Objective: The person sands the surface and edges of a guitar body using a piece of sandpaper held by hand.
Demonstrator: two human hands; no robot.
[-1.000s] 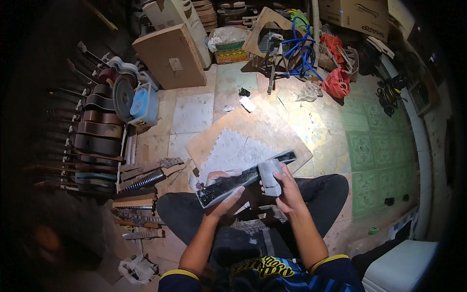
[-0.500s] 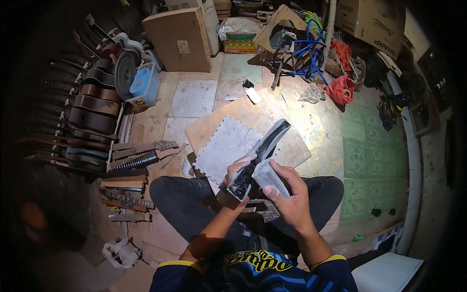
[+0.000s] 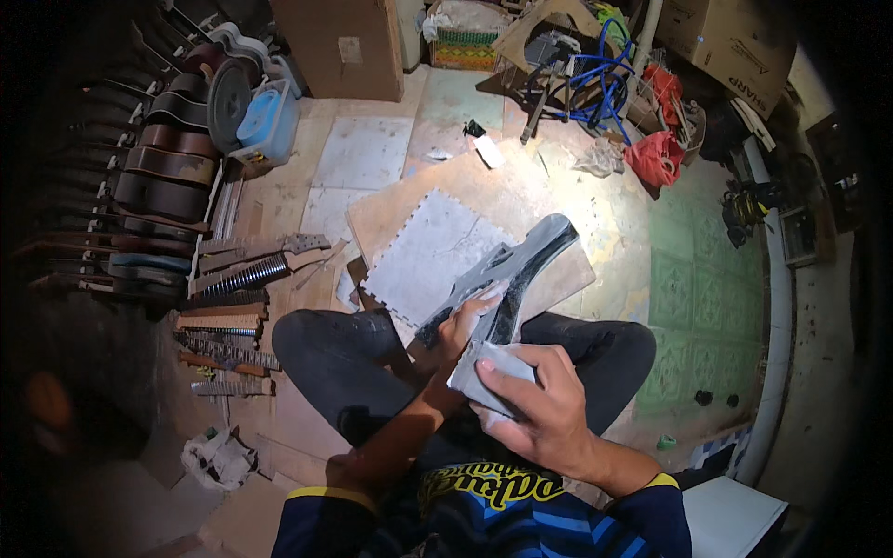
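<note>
Grey block [image 3: 503,357] lower in view, by long piece [image 3: 529,263] (grey-faced, black-sided)

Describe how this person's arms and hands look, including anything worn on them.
The left sleeve and right sleeve are short and dark navy, each edged with a yellow band. The forearms are bare. The left hand and right hand wear no gloves; pale dust seems to coat the left fingers.
</note>
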